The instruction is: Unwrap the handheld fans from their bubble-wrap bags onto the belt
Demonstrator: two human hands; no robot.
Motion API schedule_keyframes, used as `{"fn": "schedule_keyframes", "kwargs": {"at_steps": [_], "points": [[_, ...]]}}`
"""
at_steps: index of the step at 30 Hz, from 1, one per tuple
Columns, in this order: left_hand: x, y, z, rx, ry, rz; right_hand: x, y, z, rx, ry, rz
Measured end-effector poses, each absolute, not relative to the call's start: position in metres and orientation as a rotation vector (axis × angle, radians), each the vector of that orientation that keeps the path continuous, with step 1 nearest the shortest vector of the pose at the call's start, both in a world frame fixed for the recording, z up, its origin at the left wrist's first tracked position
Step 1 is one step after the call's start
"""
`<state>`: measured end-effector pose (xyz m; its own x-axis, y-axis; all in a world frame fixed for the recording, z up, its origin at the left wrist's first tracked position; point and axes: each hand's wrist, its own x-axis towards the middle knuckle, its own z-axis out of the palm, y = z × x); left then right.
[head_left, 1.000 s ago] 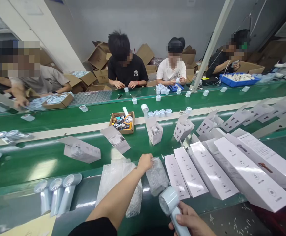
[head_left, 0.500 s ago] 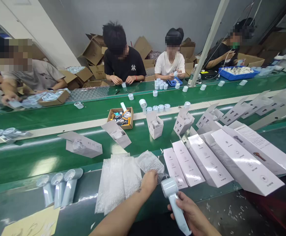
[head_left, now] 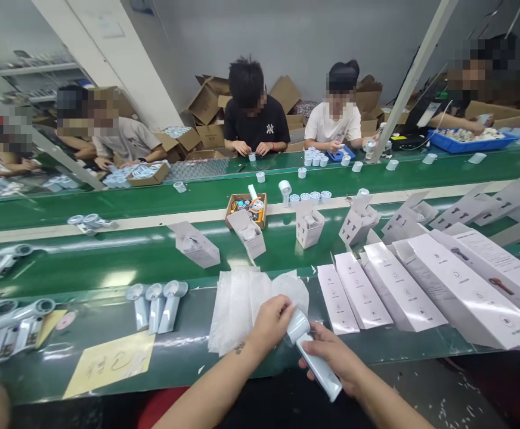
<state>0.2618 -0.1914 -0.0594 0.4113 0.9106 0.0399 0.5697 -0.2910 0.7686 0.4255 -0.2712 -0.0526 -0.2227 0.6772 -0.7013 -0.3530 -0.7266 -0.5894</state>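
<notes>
My right hand is wrapped round the handle of a light blue handheld device, which tilts with its round head up and to the left. My left hand pinches a bubble wrap bag beside the device's head. The bag's edge meets the head, and how far it covers it is hard to tell. More bubble wrap bags lie flat to the left. Three similar blue devices rest side by side farther left on the green bench.
White boxes stand in a row at the right. Open boxes sit on the green conveyor behind. A yellow paper and more devices lie left, near another person's arm. Several people work across.
The view has turned left. My left hand and the bag have come together with the device's head, which stood apart from them before. Open boxes have shifted along the conveyor.
</notes>
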Motion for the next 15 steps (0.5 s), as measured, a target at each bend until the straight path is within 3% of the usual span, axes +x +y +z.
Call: {"fn": "schedule_keyframes", "kwargs": {"at_steps": [6, 15], "points": [[0.236, -0.197, -0.04, 2.8, 0.685, 0.791, 0.417, -0.276, -0.036, -1.27, -0.25, 1.929], [0.222, -0.224, -0.034, 2.824, 0.517, 0.788, 0.398, -0.284, -0.018, -1.208, -0.034, 1.825]]}}
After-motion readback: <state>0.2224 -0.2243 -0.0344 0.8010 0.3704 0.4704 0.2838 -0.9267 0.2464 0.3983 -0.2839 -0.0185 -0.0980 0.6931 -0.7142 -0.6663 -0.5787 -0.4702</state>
